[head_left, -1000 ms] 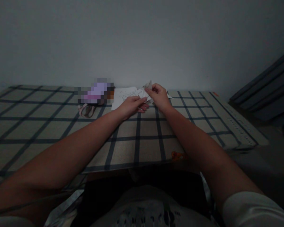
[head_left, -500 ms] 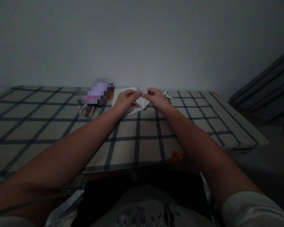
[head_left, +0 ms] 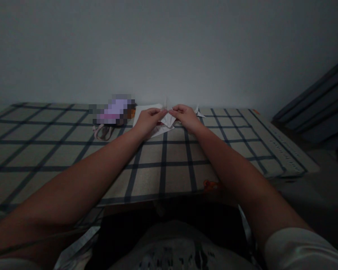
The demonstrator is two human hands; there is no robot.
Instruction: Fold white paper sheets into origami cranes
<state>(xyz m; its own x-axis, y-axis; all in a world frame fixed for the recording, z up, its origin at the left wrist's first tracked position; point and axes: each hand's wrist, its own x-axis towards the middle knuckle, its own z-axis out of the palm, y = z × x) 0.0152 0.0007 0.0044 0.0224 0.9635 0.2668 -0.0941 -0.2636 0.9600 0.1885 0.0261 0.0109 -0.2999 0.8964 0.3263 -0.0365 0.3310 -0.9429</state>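
A piece of folded white paper (head_left: 168, 120) with creases and a pointed lower end is held between my two hands. My left hand (head_left: 150, 119) pinches its left side with thumb and fingers. On the opposite side, my right hand (head_left: 185, 116) grips it the same way, the two thumbs close together. A thin pale point of the paper sticks up behind the thumbs. Flat white paper (head_left: 148, 108) lies under and behind my left hand. Just beyond my right hand rests a small folded paper crane (head_left: 198, 111), partly hidden by the hand.
A checked cloth (head_left: 174, 168) covers the table against a grey wall (head_left: 169, 48). To the left lies a purple, partly blurred item (head_left: 115, 108) with a pale strap (head_left: 103, 133). An orange bear figure (head_left: 211, 185) shows at the front edge. Dark curtains (head_left: 318, 97) hang at right.
The folded paper has shifted slightly, its lower point moving a little left and up. My thumbs have parted slightly, and both hands still hold it.
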